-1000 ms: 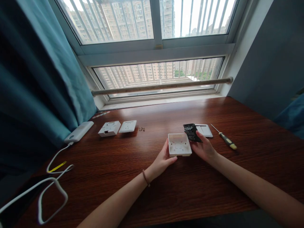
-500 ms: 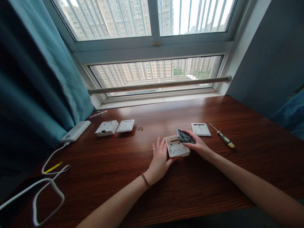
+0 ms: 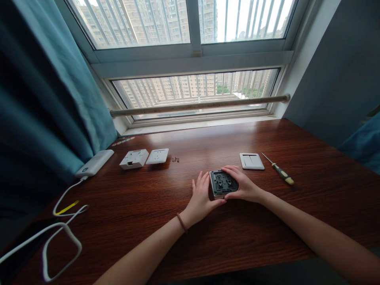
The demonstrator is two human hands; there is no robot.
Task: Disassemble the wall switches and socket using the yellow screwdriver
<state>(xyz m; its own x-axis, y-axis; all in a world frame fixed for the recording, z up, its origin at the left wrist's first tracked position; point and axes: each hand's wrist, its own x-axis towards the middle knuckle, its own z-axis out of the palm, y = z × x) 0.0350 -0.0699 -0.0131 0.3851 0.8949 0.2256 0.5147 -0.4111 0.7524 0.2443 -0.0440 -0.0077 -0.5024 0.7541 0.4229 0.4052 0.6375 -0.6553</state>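
Observation:
A dark grey switch module (image 3: 223, 181) lies flat on top of a white mounting box (image 3: 216, 194) in the middle of the wooden table (image 3: 237, 237). My left hand (image 3: 200, 196) rests against the box's left side, fingers straight, thumb under its front edge. My right hand (image 3: 243, 184) curls round the module's right side and far corner, holding it on the box. Only the box's front rim shows.
A white switch cover plate (image 3: 251, 161) and a yellow-handled screwdriver (image 3: 280, 172) lie to the right. To the left are two small screws (image 3: 175, 159), a white socket plate (image 3: 157, 156), another white box (image 3: 133, 158), a power bank (image 3: 95, 163) and a white cable (image 3: 59, 233). A teal curtain (image 3: 44, 99) hangs at left.
My right hand brought the dark module from beside the cover plate and laid it flat on the white box. My left hand stayed at the box's left side.

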